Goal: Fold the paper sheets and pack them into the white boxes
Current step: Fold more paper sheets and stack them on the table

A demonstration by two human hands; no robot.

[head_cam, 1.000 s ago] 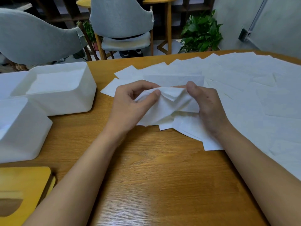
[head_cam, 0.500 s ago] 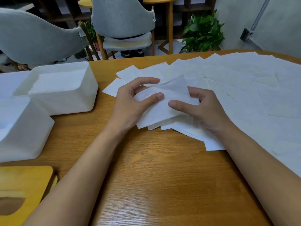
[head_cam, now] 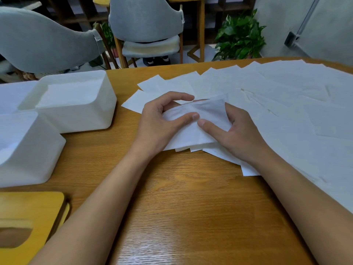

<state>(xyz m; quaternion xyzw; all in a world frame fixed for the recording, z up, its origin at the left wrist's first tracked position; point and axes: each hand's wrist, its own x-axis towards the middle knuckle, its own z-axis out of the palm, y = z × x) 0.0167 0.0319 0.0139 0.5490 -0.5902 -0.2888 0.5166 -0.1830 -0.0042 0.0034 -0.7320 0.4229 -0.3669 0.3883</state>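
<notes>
The left hand (head_cam: pixel 162 125) is curled round a half-folded paper sheet (head_cam: pixel 191 136). Its thumb lies across the top and its forefinger hooks over the far edge, so the sheet is pinched between them. The right hand (head_cam: pixel 242 136) grips the same sheet from the other side. Its thumb is pressed flat on top, the tip almost meeting the left thumb, and its other fingers are tucked in at the sheet's right edge, partly hidden. The sheet bulges up a little between the two hands. It sits on the near left end of a wide spread of loose sheets (head_cam: pixel 286 115), which overlap one another and cover the right part of the wooden table (head_cam: pixel 181 207) out to its far edge. Well to the left of the hands stand two open white boxes, the far box (head_cam: pixel 80 121) and the near box (head_cam: pixel 32 155). They are close together, though I can't tell whether they touch. At the near left corner lies a yellow wooden lid (head_cam: pixel 32 207) with an oval slot. Beyond the table are grey chairs (head_cam: pixel 145 18) and a potted plant (head_cam: pixel 240 35).
</notes>
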